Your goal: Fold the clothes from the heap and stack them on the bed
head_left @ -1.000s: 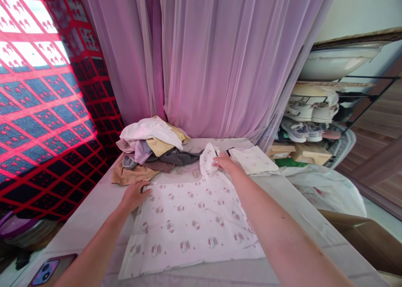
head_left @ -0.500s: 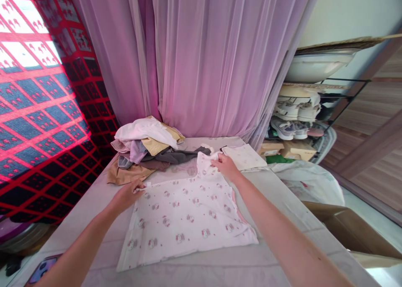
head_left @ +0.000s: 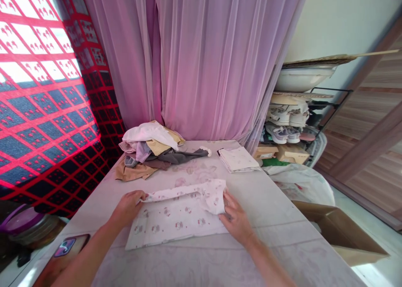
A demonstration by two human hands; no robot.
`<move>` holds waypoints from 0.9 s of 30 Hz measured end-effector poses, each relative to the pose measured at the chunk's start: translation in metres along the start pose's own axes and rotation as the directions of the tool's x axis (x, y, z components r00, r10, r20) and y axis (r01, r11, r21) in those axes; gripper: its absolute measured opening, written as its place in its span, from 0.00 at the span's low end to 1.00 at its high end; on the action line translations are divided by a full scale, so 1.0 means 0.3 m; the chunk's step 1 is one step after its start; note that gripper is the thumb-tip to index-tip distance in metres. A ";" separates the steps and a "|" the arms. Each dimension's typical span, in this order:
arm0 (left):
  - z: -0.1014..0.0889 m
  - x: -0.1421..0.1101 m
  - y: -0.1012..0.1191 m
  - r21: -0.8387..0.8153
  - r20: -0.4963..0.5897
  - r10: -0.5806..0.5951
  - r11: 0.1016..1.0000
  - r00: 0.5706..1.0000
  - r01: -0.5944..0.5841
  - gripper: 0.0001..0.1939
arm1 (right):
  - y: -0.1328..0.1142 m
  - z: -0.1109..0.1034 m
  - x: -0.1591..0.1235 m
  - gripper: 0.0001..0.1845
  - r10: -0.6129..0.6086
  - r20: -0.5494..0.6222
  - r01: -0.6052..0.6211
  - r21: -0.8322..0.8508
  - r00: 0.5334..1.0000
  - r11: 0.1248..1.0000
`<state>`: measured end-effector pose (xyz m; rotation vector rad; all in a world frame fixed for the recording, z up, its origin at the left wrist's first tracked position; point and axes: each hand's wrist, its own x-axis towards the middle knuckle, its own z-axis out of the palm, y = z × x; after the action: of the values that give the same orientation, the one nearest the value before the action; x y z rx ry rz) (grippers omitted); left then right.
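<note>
A white child's top point(head_left: 171, 220) with a small pink and grey cat print lies in front of me, its far part folded toward me over the rest. My left hand point(head_left: 130, 205) is closed, pinching the left end of the folded strip. At the right side my right hand point(head_left: 235, 216) has its thumb and fingers round the bunched sleeve end of the top. Behind it, to the right, rests a stack of folded white clothes point(head_left: 238, 159). A loose heap of clothes point(head_left: 150, 149) in white, tan, lilac and dark grey sits at the back left.
The pale sheet-covered surface point(head_left: 194, 266) holds a phone point(head_left: 70, 245) at the front left. Purple curtains point(head_left: 207, 61) hang behind. On the right stand a shoe rack point(head_left: 287, 119) and an open cardboard box point(head_left: 339, 232). A purple-lidded container point(head_left: 28, 224) is at the left edge.
The far part of the top has been folded over toward me. My right hand has come down and nearer with it; my left hand moved slightly nearer. The view has shifted.
</note>
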<state>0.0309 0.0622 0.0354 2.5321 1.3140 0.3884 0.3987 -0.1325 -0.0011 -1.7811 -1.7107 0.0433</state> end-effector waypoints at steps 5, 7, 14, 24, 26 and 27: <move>-0.005 -0.010 0.021 0.120 0.015 -0.005 0.993 1.000 0.003 0.08 | -0.002 -0.014 -0.045 0.14 -0.080 0.019 0.081 -0.025 0.997 0.996; -0.010 -0.011 0.038 0.183 0.035 -0.004 0.983 0.999 -0.003 0.09 | -0.003 -0.024 -0.034 0.15 -0.030 0.045 0.029 0.018 0.999 0.999; -0.035 -0.016 0.086 0.312 0.089 -0.027 0.950 0.996 -0.002 0.14 | -0.043 -0.045 0.029 0.12 0.200 0.138 -0.195 -0.046 0.970 0.980; -0.024 -0.010 0.087 0.329 0.091 -0.014 0.944 0.996 -0.016 0.14 | -0.194 -0.157 -0.018 0.14 -0.172 0.386 0.133 0.125 0.906 0.983; -0.024 -0.009 0.090 0.323 0.083 -0.020 0.947 0.996 -0.008 0.14 | -0.201 -0.177 -0.009 0.15 -0.206 0.426 0.104 0.250 0.881 0.963; -0.024 -0.008 0.091 0.322 0.080 -0.022 0.947 0.997 -0.004 0.13 | -0.198 -0.181 0.000 0.15 -0.223 0.438 0.084 0.314 0.871 0.946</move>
<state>0.0476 0.0458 0.0512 2.7676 1.4598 0.0670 0.3711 -0.1600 0.0693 -1.4853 -2.0542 0.6715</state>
